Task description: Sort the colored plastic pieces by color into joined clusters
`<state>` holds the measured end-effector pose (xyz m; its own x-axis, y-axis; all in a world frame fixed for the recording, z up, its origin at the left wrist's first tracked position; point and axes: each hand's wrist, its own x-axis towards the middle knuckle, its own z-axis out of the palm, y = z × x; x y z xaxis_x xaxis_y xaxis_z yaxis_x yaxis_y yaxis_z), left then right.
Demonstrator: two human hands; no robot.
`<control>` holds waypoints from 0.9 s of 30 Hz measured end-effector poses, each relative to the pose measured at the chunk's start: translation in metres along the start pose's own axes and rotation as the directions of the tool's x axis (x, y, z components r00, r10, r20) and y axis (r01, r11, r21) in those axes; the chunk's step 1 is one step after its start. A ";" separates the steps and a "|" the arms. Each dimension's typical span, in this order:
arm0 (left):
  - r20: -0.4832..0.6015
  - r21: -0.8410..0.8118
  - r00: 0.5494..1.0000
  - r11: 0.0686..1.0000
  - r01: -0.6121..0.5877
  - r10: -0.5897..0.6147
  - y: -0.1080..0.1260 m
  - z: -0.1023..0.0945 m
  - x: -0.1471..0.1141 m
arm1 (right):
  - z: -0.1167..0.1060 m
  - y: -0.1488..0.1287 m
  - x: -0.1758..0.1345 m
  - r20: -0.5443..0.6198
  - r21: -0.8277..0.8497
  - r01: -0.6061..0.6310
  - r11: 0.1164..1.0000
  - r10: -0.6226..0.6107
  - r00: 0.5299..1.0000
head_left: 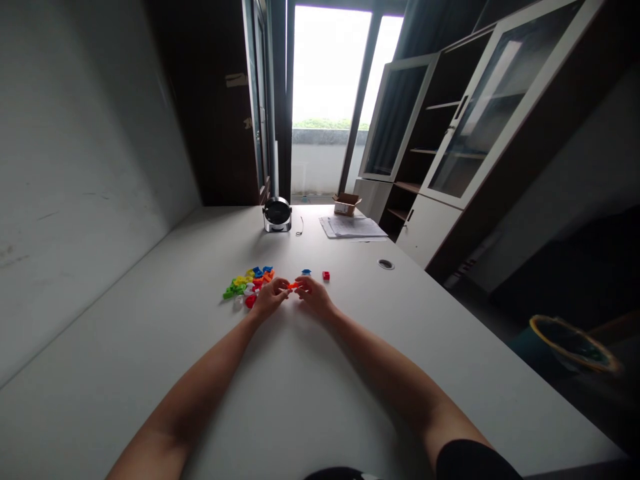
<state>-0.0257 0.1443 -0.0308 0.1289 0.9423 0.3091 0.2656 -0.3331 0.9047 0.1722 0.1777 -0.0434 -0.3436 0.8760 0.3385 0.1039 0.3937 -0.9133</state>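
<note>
Between my two hands is a small orange plastic piece, pinched at its left end by my left hand and at its right end by my right hand. Fingers cover part of it, so its full shape is hidden. Just left of my left hand lies a pile of small plastic pieces in green, yellow, blue, orange, red and white. A blue piece sits right behind my right hand. Slightly farther right, a red piece rests alone on the white table.
Toward the table's far end stand a round black device on a stand, a thin cord, papers and an open cardboard box. A cable hole is at the right edge. A wall borders the left side.
</note>
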 end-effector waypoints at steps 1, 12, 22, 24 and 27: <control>-0.001 0.005 1.000 1.000 -0.006 0.006 0.000 0.000 0.000 | 0.000 0.000 0.000 0.011 0.011 -0.028 1.000 0.028 1.000; 0.006 0.199 0.999 0.979 -0.043 0.042 0.003 -0.003 -0.001 | -0.003 0.000 0.003 0.043 0.087 -0.062 0.994 0.059 0.997; -0.032 0.140 0.999 0.990 -0.014 0.018 -0.003 0.000 0.001 | -0.025 -0.004 0.011 -0.108 -0.252 0.092 0.963 -0.122 0.987; -0.022 0.151 0.999 0.988 -0.024 0.028 -0.003 -0.001 0.002 | -0.051 -0.007 0.015 -0.205 -0.348 0.082 0.934 -0.161 0.965; -0.001 0.191 0.999 0.981 -0.037 0.038 -0.002 -0.002 0.001 | -0.098 -0.003 0.014 -0.377 -0.539 -0.052 0.841 -0.186 0.907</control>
<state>-0.0282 0.1465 -0.0320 0.1382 0.9290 0.3433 0.4386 -0.3682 0.8198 0.2588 0.2157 -0.0134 0.0206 0.8268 0.5621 0.6083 0.4358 -0.6634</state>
